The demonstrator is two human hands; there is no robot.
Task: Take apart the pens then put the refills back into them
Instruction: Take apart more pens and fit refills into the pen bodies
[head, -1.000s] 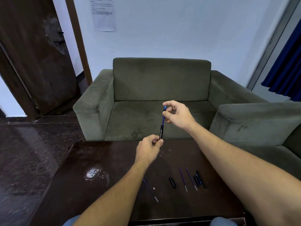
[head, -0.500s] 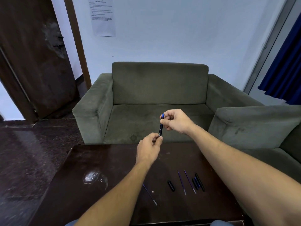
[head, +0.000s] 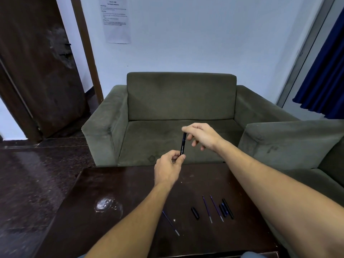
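Firstly, olive-green sofa (head: 178, 112), filling the middle of the frame, against a pale wall. Dark wooden table (head: 111, 183), across the lower half, with a whitish smear (head: 106, 204) at lower left. Brown door (head: 37, 71), upper left. Second sofa (head: 290, 138), right edge. Blue curtain (head: 323, 71), upper right. Printed notice (head: 116, 21), high on the wall, top left of centre.

Left hand (head: 168, 168), centre, above the table's far edge, thumb and fingers clamped on the lower end of a black pen (head: 183, 144). Right hand (head: 202, 135), just above and to the right, fingertips pinched on the pen's upper end, slightly blurred. Pen near upright, in the air between both hands, clear of the table.

On the table, lower right of centre: blue refill (head: 207, 208) and second refill (head: 216, 207), side by side; just right of them, cluster of black and blue pen parts (head: 226, 209); left of them, short black cap (head: 195, 213); further left and apart, third refill (head: 170, 222).
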